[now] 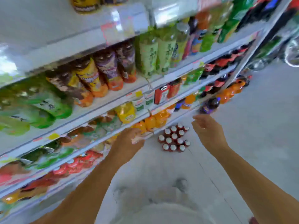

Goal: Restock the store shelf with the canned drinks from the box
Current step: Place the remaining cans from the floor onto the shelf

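Checking head view: red white-capped drinks (174,138) clustered on floor, between and beyond both hands. Right hand (208,130) loose, empty. Left hand (129,139) at store shelf (100,104) edge, grip unreadable through blur. Likely rigid, weighty, slick; grasp mid-body.

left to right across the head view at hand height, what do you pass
shelf rail → left hand → white-capped red bottles on the floor → right hand

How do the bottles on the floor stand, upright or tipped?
Upright. The red bottles stand in a tight cluster on the floor, white caps all facing up; none lies on its side.
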The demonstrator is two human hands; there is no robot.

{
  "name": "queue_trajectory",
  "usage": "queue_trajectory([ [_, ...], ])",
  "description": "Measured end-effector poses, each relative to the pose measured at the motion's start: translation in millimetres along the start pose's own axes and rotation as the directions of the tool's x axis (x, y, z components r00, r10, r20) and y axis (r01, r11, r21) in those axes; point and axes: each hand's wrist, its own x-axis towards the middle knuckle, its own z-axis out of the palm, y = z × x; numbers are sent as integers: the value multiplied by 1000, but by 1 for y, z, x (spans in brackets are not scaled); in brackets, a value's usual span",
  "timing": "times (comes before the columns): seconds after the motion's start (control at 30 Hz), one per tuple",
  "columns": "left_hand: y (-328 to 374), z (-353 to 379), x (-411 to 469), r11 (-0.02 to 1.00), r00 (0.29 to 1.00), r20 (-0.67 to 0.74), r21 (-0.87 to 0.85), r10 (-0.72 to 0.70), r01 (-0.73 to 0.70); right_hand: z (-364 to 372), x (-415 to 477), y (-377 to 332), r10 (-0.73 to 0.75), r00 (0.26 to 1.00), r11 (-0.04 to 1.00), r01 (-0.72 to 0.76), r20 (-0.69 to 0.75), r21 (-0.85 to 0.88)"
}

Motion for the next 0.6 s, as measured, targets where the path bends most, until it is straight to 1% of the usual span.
queue_trajectory([
  [0.07, -3, 51, 11, 976, 976, 106, -88, -190, 199, -7, 13, 53, 161, 986, 986, -159, 35, -57],
  [0.13, -17, 96, 21, 950, 934, 197, -37, -297, 310, -6, 25, 99, 270, 958, 961, -261, 92, -96],
  [0.2, -33, 136, 31, 927, 887, 274, 48, -371, 373, 2, 37, 141, 348, 927, 936, -336, 136, -107],
  [0.3, -57, 193, 50, 889, 830, 319, 121, -457, 443, 28, 56, 204, 432, 880, 900, -406, 198, -160],
  [0.43, -107, 271, 98, 872, 795, 360, 171, -489, 459, 92, 92, 300, 527, 812, 850, -499, 251, -171],
  [0.53, -172, 335, 147, 870, 781, 382, 215, -494, 445, 151, 125, 376, 574, 763, 816, -505, 298, -281],
  [0.6, -217, 373, 183, 861, 764, 397, 226, -508, 455, 193, 146, 422, 578, 752, 810, -478, 319, -340],
])
